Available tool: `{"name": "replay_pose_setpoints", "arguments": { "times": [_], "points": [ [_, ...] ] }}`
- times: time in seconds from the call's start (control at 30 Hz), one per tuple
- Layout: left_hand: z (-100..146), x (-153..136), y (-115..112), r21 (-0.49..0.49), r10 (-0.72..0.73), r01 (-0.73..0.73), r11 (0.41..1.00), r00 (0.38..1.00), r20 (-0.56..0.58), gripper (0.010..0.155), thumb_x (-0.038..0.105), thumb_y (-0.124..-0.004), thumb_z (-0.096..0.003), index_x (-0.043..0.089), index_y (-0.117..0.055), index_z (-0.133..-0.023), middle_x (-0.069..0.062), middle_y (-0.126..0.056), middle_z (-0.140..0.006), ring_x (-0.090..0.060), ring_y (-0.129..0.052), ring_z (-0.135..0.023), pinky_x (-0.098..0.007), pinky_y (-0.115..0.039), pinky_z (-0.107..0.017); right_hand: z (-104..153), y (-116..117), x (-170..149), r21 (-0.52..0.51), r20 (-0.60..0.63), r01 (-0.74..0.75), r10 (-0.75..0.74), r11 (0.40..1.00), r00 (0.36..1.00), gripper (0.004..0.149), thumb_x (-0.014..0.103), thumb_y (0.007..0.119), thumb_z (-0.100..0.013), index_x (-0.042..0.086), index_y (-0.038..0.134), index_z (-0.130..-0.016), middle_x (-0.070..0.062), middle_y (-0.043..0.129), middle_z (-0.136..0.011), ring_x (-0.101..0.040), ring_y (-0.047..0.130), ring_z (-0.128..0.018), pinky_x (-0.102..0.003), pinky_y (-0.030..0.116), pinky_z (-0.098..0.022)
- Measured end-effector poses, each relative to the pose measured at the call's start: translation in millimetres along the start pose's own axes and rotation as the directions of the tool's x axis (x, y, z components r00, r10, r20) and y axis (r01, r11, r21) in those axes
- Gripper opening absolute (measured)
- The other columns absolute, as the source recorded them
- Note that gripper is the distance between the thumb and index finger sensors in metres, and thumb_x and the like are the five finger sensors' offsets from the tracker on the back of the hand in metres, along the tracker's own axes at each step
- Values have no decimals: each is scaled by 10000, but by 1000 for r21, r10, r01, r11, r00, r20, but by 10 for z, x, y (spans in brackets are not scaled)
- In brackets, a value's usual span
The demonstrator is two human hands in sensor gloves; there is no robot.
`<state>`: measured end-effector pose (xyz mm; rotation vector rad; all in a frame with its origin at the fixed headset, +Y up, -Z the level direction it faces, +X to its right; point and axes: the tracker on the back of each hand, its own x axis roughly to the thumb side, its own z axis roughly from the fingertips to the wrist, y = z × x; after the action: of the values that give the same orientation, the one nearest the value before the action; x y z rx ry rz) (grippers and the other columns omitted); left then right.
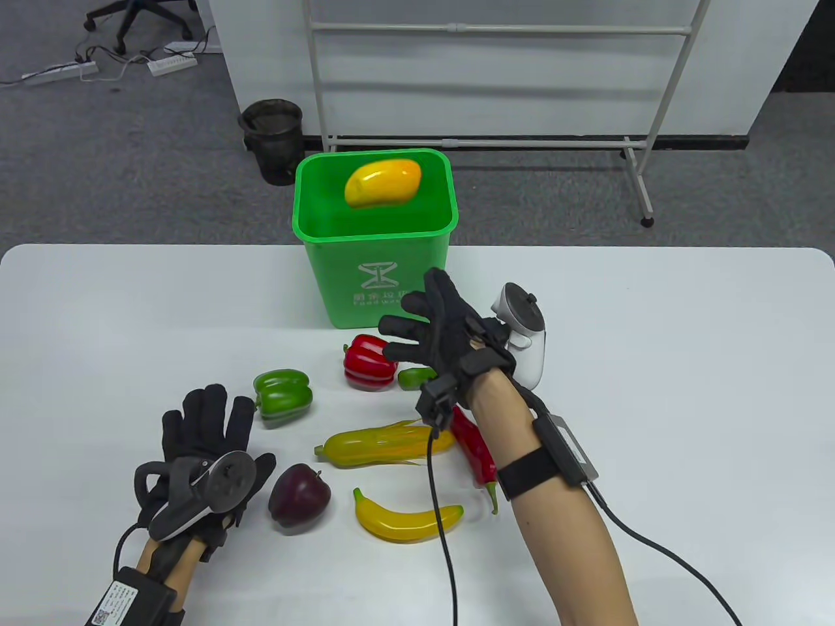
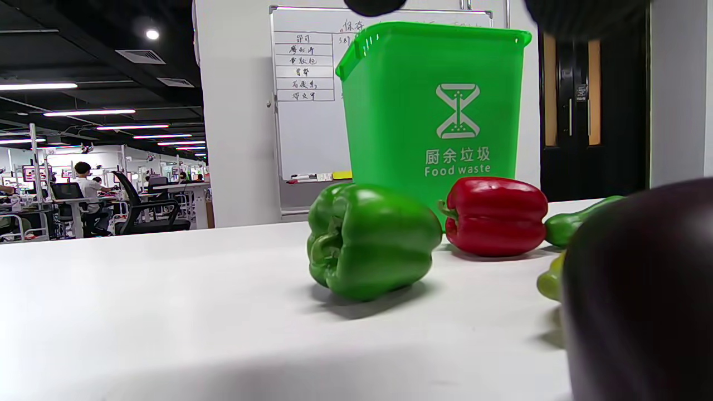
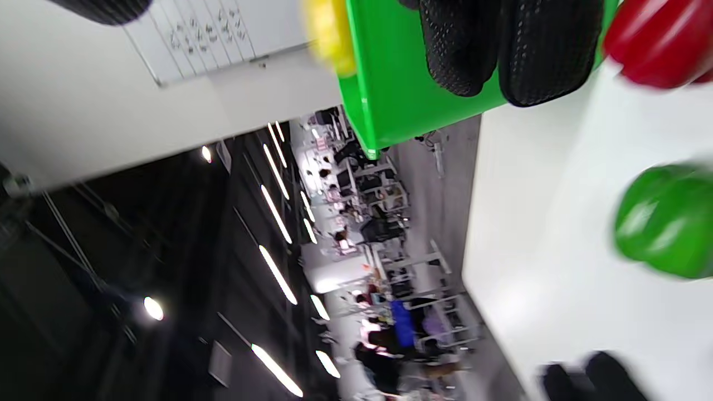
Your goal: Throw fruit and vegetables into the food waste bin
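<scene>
Nothing is held by the right hand (image 1: 436,336): its grip is released, fingers spread and raised in front of the food waste bin (image 1: 374,238). A yellow mango (image 1: 383,182) is seen at the bin's mouth, apparently in mid-air above the opening, clear of the hand; judged as a toss in progress. The bin stands on the tabletop (image 1: 652,391) at its far edge, upright.

Left on the tabletop: red bell pepper (image 1: 369,362) just in front of the bin, a small green pepper (image 1: 415,377) beside it and partly hidden by the right hand, green bell pepper (image 1: 282,396) further left, corn cob (image 1: 385,445) with its long axis left-right, red chili (image 1: 475,450) under the right wrist, banana (image 1: 404,517), dark red apple (image 1: 299,499).

The left hand (image 1: 202,450) is laid flat and open on the tabletop, holding nothing, just beside the apple and near the green bell pepper.

Next pick judged: the red bell pepper lies right below the right hand, between it and the bin, so the right hand is nearer; the apple and green bell pepper lie nearer the left.
</scene>
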<state>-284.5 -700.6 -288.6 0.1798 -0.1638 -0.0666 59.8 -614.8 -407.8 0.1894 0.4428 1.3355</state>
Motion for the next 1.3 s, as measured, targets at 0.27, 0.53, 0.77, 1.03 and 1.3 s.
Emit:
{"name": "replay_pose_setpoints", "arguments": {
  "times": [0.27, 0.53, 0.77, 1.03, 1.3],
  "points": [
    [13, 9, -5, -2, -9, 9, 1000, 1000, -5, 873, 630, -628, -388, 174, -345, -1076, -267, -188, -1141, -569, -317, -1053, -762, -329, -699, 428, -14, 192, -114, 5, -498, 502, 860, 865, 856, 534, 704, -468, 131, 283, -1095, -261, 399, -1096, -523, 671, -935, -647, 653, -624],
    [21, 6, -1, -9, -15, 15, 1000, 1000, -9, 865, 626, -632, -389, 173, -362, -1075, -265, -198, -1144, -568, -323, -1053, -760, -336, -699, 458, -76, -276, -120, -267, -960, 924, 252, 276, 793, 453, 830, -419, 126, 492, -1057, -220, 487, -1061, -465, 730, -856, -600, 673, -605],
    [20, 9, -3, -7, -15, 14, 1000, 1000, -3, 858, 621, -634, -392, 172, -373, -1075, -268, -208, -1144, -569, -331, -1052, -758, -345, -700, 235, -363, -1048, 159, -469, -971, 879, 180, 86, 913, 471, 880, -394, 104, 382, -1066, -211, 433, -1064, -457, 703, -871, -597, 655, -617],
    [21, 19, -10, -13, -19, 19, 1000, 1000, 1, 855, 620, -635, -392, 172, -380, -1074, -268, -214, -1144, -568, -338, -1053, -756, -351, -700, 165, -424, -1330, 248, -530, -953, 848, 174, 16, 974, 495, 882, -394, 93, 302, -1066, -206, 457, -1032, -431, 733, -855, -566, 689, -601],
    [25, 19, -14, -18, -18, 18, 1000, 1000, -2, 855, 619, -636, -392, 169, -381, -1074, -268, -212, -1143, -571, -337, -1051, -756, -351, -700, 209, -501, -1311, 189, -553, -965, 832, 182, 48, 833, 389, 877, -396, 86, 446, -1042, -217, 612, -957, -411, 853, -735, -522, 778, -516]
  ]
}}
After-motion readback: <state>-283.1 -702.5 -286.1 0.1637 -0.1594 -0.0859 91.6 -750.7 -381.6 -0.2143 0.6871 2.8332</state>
